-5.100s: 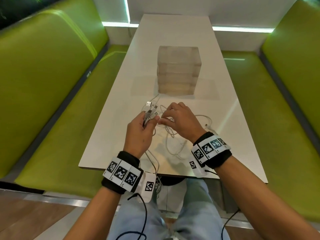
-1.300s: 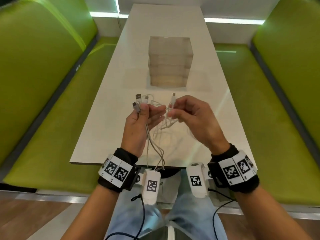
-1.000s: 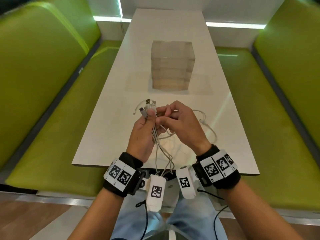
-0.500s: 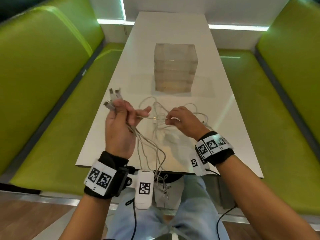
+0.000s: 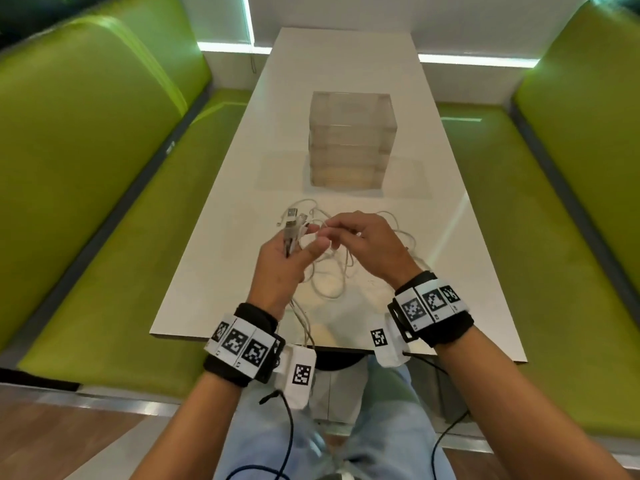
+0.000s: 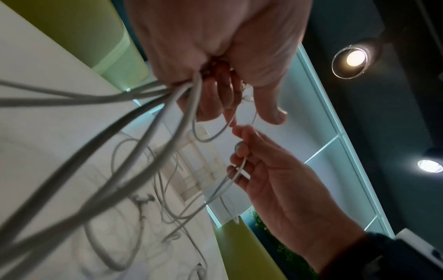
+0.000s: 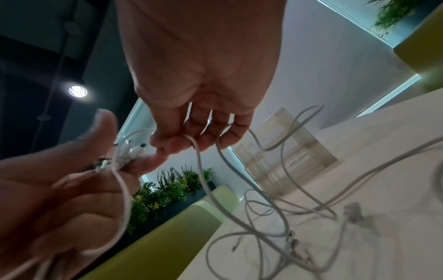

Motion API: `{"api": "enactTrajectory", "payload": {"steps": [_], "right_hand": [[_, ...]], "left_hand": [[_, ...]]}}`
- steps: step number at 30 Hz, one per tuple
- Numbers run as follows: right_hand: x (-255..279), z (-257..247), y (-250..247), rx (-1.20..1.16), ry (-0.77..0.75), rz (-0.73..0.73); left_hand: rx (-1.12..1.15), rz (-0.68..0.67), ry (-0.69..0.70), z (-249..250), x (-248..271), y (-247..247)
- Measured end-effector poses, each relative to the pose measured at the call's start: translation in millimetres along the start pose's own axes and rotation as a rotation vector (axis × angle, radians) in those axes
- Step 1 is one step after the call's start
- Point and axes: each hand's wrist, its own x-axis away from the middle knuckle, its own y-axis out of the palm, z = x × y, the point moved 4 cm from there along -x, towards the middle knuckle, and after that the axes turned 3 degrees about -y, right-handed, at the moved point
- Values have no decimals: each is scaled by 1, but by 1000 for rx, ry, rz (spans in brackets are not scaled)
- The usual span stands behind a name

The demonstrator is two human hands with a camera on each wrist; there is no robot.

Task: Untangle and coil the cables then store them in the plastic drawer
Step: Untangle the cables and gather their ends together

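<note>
Several tangled white cables [image 5: 329, 271] lie on the white table [image 5: 221, 258] and hang over its near edge. My left hand [image 5: 282, 268] grips a bundle of their plug ends [image 5: 292, 223], which stick up past the fingers; the cords run down out of my left hand [image 6: 210, 47] in the left wrist view. My right hand [image 5: 367, 244] pinches one thin cable strand just right of the bundle, fingertips nearly touching the left hand. In the right wrist view that cable strand [image 7: 201, 163] drops from my right hand [image 7: 194, 121] toward the pile. The clear plastic drawer unit [image 5: 351, 140] stands closed beyond the cables.
Green padded benches [image 5: 104, 202] run along both sides of the table. The near table edge [image 5: 346, 344] is just above my knees. Black wires [image 5: 287, 441] trail from the wrist bands. Cable plugs [image 7: 291, 236] lie loose on the tabletop.
My left hand, held out to the left half a second ago, has come back toward the middle with the plug bundle. My right hand has risen to meet it, still pinching a strand.
</note>
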Motion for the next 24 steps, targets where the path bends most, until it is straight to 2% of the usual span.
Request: {"api": "enactTrajectory", "payload": {"steps": [3, 8, 12, 14, 16, 19, 22, 24], "right_hand": [[6, -9, 10, 66, -16, -100], [4, -11, 13, 97, 1, -124], [3, 24, 15, 409, 6, -334], [6, 45, 8, 409, 81, -310], [9, 54, 1, 339, 109, -220], [6, 46, 0, 317, 113, -167], [0, 26, 6, 364, 65, -182], [-2, 12, 7, 417, 12, -176]], "left_hand": [[119, 18, 9, 2, -2, 5], [246, -14, 17, 9, -6, 1], [507, 52, 52, 30, -12, -28], [551, 107, 115, 44, -13, -48], [499, 147, 141, 49, -14, -62], [278, 167, 85, 36, -15, -60], [-27, 107, 31, 17, -9, -35], [-111, 46, 11, 8, -3, -17]]}}
